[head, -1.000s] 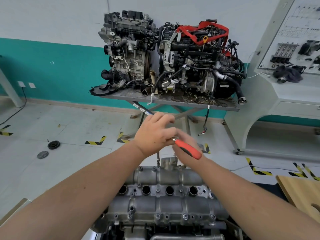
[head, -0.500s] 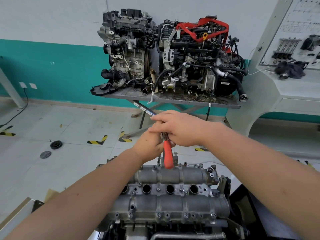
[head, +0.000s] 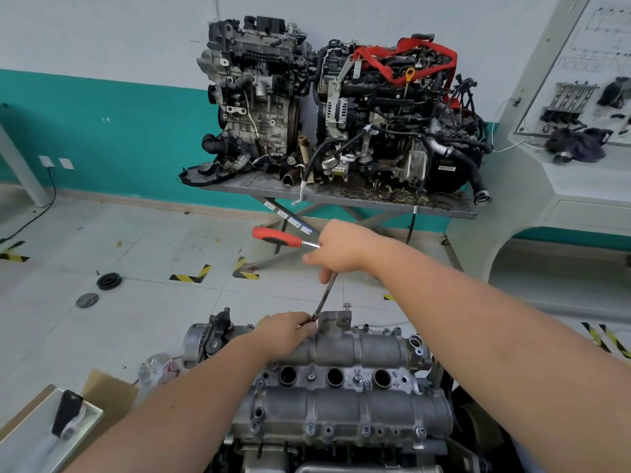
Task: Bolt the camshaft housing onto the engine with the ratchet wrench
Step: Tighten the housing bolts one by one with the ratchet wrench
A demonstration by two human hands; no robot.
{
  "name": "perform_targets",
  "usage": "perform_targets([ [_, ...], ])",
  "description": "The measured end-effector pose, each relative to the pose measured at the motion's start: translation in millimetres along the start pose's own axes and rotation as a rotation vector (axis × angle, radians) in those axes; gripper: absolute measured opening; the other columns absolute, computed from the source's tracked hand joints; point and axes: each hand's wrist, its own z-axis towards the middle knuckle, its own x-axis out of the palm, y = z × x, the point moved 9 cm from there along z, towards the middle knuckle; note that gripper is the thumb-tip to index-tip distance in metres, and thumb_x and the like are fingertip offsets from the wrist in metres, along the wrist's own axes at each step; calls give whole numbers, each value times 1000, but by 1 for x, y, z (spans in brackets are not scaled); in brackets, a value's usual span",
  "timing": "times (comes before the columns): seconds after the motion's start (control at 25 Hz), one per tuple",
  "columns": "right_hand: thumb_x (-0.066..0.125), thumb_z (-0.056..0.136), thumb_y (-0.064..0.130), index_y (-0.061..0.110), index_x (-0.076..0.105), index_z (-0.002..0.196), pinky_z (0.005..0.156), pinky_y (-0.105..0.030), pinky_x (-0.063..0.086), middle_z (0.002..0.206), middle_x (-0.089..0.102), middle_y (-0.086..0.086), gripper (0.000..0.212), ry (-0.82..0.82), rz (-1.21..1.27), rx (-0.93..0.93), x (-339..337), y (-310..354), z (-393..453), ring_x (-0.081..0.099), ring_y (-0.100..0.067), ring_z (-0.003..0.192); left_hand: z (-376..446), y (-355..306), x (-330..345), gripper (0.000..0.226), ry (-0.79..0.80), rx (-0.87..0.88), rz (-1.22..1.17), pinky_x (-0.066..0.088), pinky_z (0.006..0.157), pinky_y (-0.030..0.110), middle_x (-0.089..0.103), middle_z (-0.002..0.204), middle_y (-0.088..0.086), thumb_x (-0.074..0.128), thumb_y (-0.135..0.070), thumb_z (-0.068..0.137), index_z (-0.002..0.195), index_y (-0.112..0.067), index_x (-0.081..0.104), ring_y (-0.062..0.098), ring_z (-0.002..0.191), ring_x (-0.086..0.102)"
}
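Note:
The grey aluminium camshaft housing lies on top of the engine in front of me, with several bolts along its edges. My right hand grips the head of the ratchet wrench, whose red handle points left. A long extension bar runs down from the wrench, tilted, to the housing's far edge. My left hand rests on the housing and pinches the lower tip of the bar at the socket. A loose-standing bolt sticks up just right of the bar's tip.
Two engines stand on a grey metal table against the teal wall. A white training console is at the right. A cardboard box with a black phone sits at lower left. Round parts lie on the floor.
The wrench handle swung from pointing down toward me to pointing left, and the wrench rose. My left hand dropped from the wrench head to the bar's lower tip on the housing.

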Motion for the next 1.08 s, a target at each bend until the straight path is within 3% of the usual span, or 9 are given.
perform_targets([
  [0.16,63,94,29,12,65,97,72,-32,48,70,75,1,17,67,458,146,14,-18,-3,67,-5,67,8,-2,3,38,-55,-15,1,48,91,42,66,107,0,39,-58,99,96,-26,57,23,103,59],
  [0.24,61,94,25,10,68,101,81,-36,50,68,74,1,17,99,513,149,21,-16,-3,71,-7,73,13,-2,5,43,-70,-52,70,48,92,42,65,109,-1,34,-59,100,100,-24,60,23,105,59],
  [0.36,57,97,29,11,65,97,77,-36,50,58,69,1,19,82,436,9,21,4,-1,75,-14,71,19,0,10,46,-73,-72,124,47,92,40,65,114,-1,31,-58,101,107,-24,61,22,108,59],
  [0.48,50,100,49,14,66,93,72,-32,52,60,71,-3,39,38,104,-143,16,30,4,72,-11,60,19,2,12,40,-113,-99,196,42,86,37,66,113,-3,28,-59,101,101,-31,56,21,109,60],
  [0.56,46,102,43,12,65,94,63,-29,54,52,67,1,37,65,109,-148,19,38,7,70,-14,56,19,1,13,45,-130,-102,221,40,86,37,67,114,-3,26,-59,102,106,-28,59,21,109,61],
  [0.68,51,101,20,5,62,98,44,-18,45,44,54,4,19,47,670,18,25,30,13,53,-11,38,17,0,11,47,-149,-88,222,40,88,37,67,116,-2,27,-58,102,112,-28,62,22,111,60],
  [0.84,52,98,16,13,58,89,62,-29,42,47,51,6,11,-194,1343,253,41,7,14,48,-10,42,13,-1,9,45,-178,-80,246,40,86,36,68,114,0,28,-56,103,108,-27,62,23,109,61],
  [0.96,54,99,12,13,56,77,64,-29,40,52,56,3,22,-345,1780,177,52,-1,10,55,-14,52,14,0,9,37,-164,-79,244,35,79,36,68,110,2,28,-51,103,93,-26,53,25,104,61],
  [1.08,58,91,-3,15,50,72,62,-23,46,59,57,3,27,-308,1907,-31,56,2,3,59,-14,63,16,0,8,32,-134,-87,232,33,78,37,67,109,4,28,-47,103,87,-24,43,28,102,60],
])
